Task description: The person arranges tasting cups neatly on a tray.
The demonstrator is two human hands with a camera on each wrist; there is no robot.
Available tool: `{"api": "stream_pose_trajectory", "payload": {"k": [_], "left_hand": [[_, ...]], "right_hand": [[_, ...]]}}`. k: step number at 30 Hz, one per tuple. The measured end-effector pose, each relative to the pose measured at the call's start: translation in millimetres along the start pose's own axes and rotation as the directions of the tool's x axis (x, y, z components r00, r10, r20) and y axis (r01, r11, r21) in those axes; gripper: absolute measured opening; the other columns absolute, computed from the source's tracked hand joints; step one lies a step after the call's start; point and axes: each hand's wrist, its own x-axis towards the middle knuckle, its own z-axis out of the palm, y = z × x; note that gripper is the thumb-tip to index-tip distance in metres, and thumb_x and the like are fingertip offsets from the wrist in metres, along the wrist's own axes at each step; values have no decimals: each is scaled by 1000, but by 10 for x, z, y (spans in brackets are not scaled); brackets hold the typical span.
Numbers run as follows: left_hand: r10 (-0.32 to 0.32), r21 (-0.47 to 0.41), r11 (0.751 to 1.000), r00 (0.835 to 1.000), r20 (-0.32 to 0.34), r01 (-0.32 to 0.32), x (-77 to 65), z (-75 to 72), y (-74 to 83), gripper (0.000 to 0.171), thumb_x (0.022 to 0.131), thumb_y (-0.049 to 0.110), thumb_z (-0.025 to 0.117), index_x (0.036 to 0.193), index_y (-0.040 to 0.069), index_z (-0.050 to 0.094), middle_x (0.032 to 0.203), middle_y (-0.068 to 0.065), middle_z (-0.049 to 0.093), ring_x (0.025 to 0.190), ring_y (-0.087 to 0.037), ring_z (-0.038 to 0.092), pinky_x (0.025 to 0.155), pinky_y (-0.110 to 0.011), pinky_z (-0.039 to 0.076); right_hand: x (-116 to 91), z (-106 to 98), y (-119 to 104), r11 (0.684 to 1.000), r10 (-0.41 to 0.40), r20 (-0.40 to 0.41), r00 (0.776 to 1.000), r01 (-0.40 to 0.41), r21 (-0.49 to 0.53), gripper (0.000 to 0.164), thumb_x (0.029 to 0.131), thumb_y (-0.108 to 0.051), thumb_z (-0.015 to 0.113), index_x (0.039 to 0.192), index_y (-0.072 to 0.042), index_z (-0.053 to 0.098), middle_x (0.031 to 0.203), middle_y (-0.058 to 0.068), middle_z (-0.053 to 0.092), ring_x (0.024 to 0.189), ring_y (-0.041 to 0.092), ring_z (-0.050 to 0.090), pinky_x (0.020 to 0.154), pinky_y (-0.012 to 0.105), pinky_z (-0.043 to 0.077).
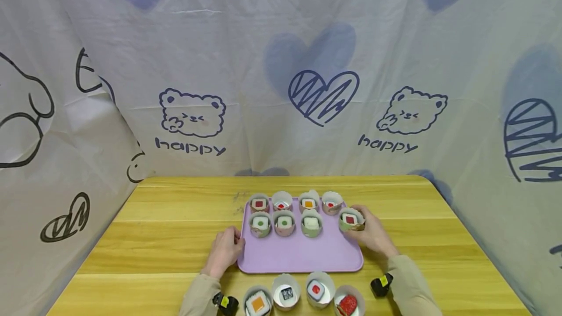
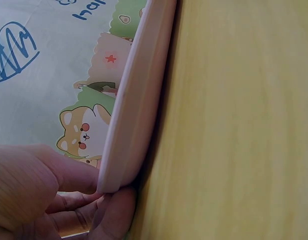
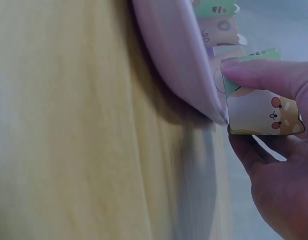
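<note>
My left hand [image 1: 225,250] pinches the left rim of the pink-purple tray [image 1: 303,257]. In the left wrist view, the thumb lies above the tray's edge [image 2: 136,115] with fingers below. My right hand [image 1: 372,230] grips a paper baking cup [image 1: 351,220] at the tray's right edge, with a white block topped by a red square inside. The right wrist view shows this cup's printed dog [image 3: 263,112] between thumb and fingers. Two rows of similar cups stand on the tray, including one with an orange-topped block [image 1: 309,204] and one with a plain white piece [image 1: 311,224].
Several more cups stand in front of the tray, near the person: one with an orange-topped block [image 1: 258,303], one with a black-patterned block [image 1: 287,293], one with a red-centred block [image 1: 316,289], one with a red-topped piece [image 1: 349,305]. A printed cloth [image 1: 254,62] hangs behind the wooden table [image 1: 153,238].
</note>
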Motion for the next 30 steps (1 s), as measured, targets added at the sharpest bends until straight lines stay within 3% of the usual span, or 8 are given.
{"api": "stream_pose_trajectory", "payload": {"k": [16, 30], "left_hand": [[-8, -8, 1000, 1000, 6, 8, -14, -13, 11, 6, 91, 6, 63, 86, 2, 63, 75, -8, 62, 67, -16, 55, 59, -27, 44], [-22, -16, 1000, 1000, 21, 23, -25, -30, 24, 7, 91, 6, 63, 87, 2, 62, 75, -8, 62, 67, -16, 55, 58, -27, 43]], "right_hand": [[64, 125, -66, 996, -75, 27, 997, 76, -55, 74, 77, -7, 84, 139, 3, 45, 133, 26, 60, 123, 42, 58, 106, 57, 46], [101, 217, -80, 992, -112, 22, 993, 113, -48, 63, 76, -4, 84, 130, 1, 51, 125, 22, 65, 118, 39, 62, 102, 54, 50]]}}
